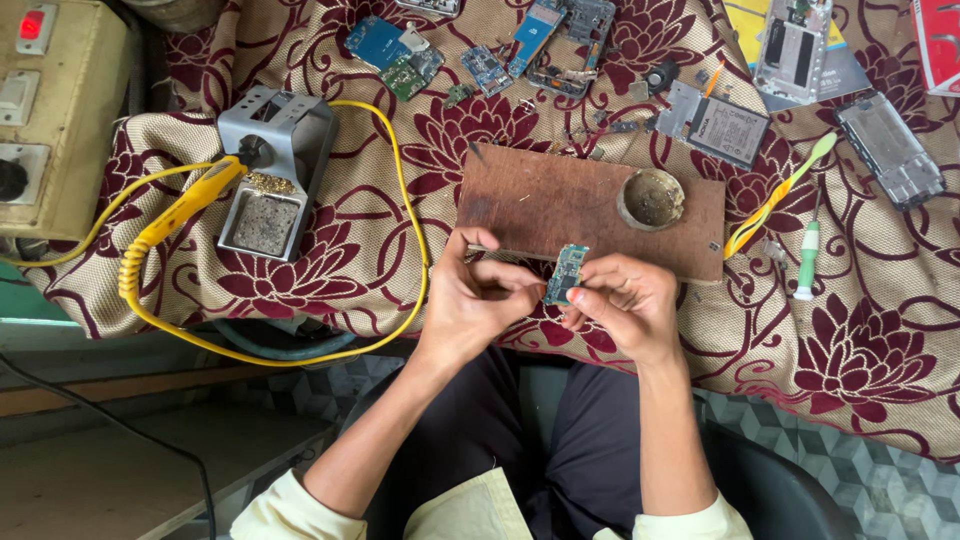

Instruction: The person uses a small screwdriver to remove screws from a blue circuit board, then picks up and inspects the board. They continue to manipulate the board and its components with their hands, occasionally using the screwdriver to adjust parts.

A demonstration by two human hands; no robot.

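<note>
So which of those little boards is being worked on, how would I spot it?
Find the brown wooden board on the flowered cloth. Just below its near edge, the left hand and right hand meet around a small green-blue circuit board, the only one lifted off the cloth.

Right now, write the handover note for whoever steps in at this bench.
Right hand: pinches a small circuit board upright at its edges.
Left hand: grip shut on a thin metal tool, fingers at the board's left edge.
Both are just in front of the wooden board, which carries a round tin.
Yellow soldering iron is parked in its stand, untouched.
Green screwdriver lies to the right.
Whether any solder work is done cannot be told.
</note>
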